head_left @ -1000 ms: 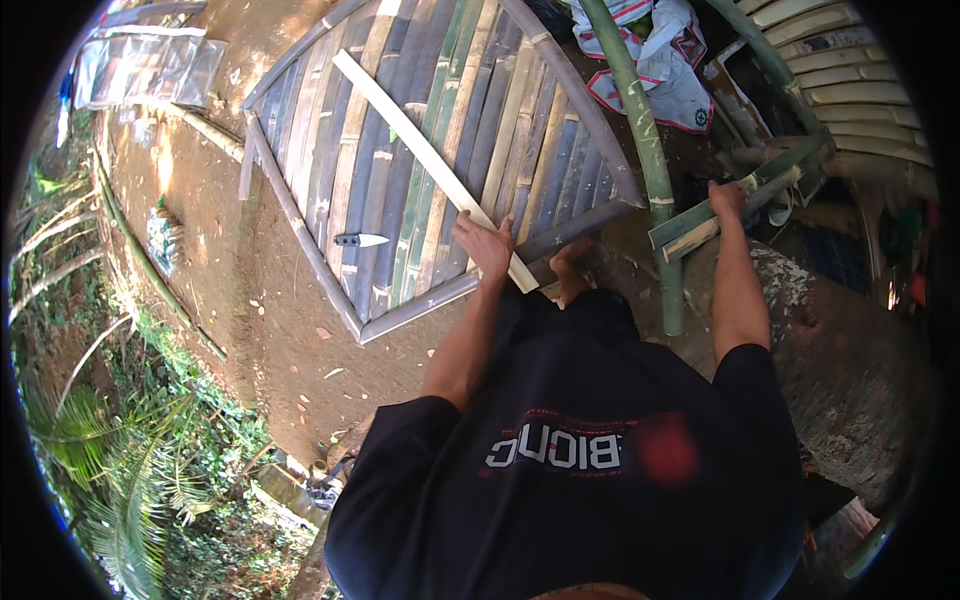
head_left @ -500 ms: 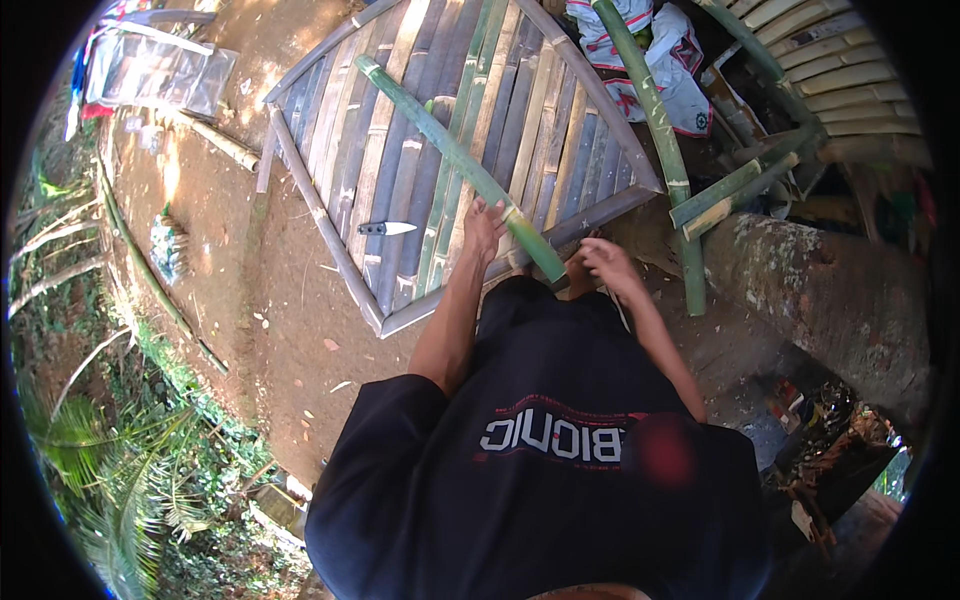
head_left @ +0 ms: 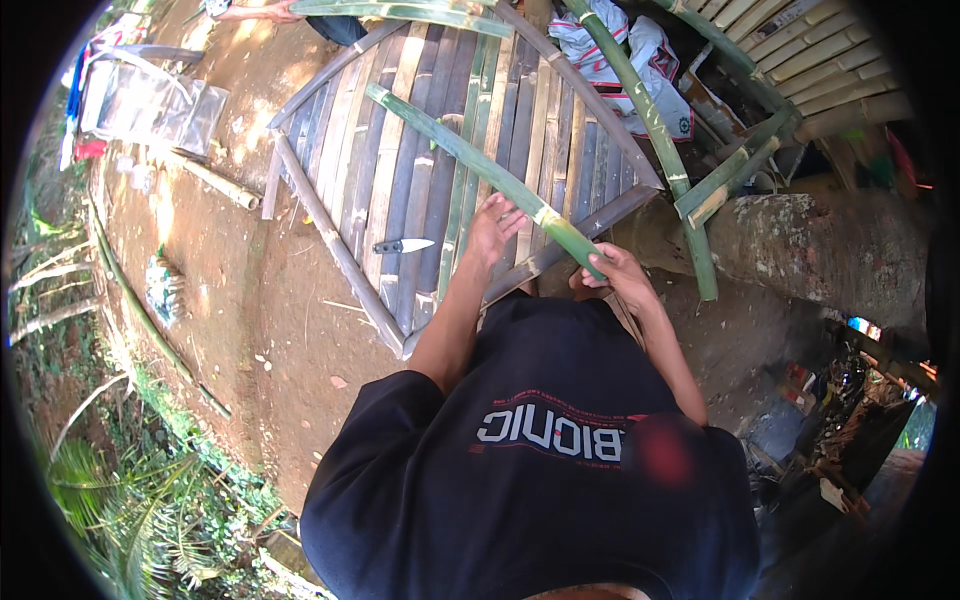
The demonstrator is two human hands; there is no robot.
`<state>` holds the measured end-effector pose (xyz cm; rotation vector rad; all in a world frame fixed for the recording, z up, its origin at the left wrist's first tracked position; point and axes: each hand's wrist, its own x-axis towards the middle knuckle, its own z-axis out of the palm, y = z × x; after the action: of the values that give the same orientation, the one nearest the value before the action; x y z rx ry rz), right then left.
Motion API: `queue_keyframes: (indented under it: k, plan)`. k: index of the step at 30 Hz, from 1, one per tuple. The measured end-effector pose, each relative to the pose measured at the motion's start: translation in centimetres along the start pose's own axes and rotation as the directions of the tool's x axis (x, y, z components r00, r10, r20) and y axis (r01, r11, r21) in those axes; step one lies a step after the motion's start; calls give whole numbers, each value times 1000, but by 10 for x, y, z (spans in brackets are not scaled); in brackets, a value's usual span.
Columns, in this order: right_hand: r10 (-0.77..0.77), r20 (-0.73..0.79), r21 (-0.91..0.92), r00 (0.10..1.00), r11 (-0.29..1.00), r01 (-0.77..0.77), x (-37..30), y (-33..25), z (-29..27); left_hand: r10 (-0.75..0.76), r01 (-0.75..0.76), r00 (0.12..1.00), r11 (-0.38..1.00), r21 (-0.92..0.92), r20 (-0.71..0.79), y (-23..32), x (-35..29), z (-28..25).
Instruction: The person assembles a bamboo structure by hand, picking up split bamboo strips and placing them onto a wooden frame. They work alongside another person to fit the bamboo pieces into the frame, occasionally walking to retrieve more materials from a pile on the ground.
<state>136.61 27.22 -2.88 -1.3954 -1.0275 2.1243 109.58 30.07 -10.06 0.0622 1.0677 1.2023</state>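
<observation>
A long green bamboo piece (head_left: 470, 155) slants over a platform of bamboo slats (head_left: 410, 150), its near end toward me. My right hand (head_left: 618, 270) is closed round that near end, thumb on top. Beside the piece, a little further up, my left hand (head_left: 497, 228) is open, its fingers stretched out along the lower edge; whether they touch it is hard to see. A knife (head_left: 403, 246) with a dark handle lies on the slats left of my left hand.
At the far edge another person's hand (head_left: 283, 10) holds green bamboo strips (head_left: 410, 12). Bamboo poles (head_left: 650, 110) and white sacks (head_left: 655, 60) are at the right, with a thick log (head_left: 800, 245) nearer. Clear plastic (head_left: 165, 105) lies at the far left.
My right hand has closed on the bamboo's near end, and my left hand's fingers have opened. Another person's arm and green strips have come into view at the far edge.
</observation>
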Motion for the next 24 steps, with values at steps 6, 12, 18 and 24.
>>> queue_keyframes:
  k: [6, 12, 18, 24]
  plan:
    - [-15, -87, 83, 996, 996, 22, -59, -13, -3, 69, -69, 992, 998, 2, -102, 36, 18, -18]
    - [-192, -290, 97, 938, 969, 228, -123, -32, -12, 677, -484, 720, 329, 811, 155, 39, 43, -53]
    - [-511, -381, -115, 771, 853, 509, -186, -78, -18, 280, -481, 719, -462, 745, 637, 90, -16, 35]
    - [-736, -504, -51, 453, 549, 834, -227, -113, -69, 12, -744, 574, -410, 527, 819, 112, -38, 15]
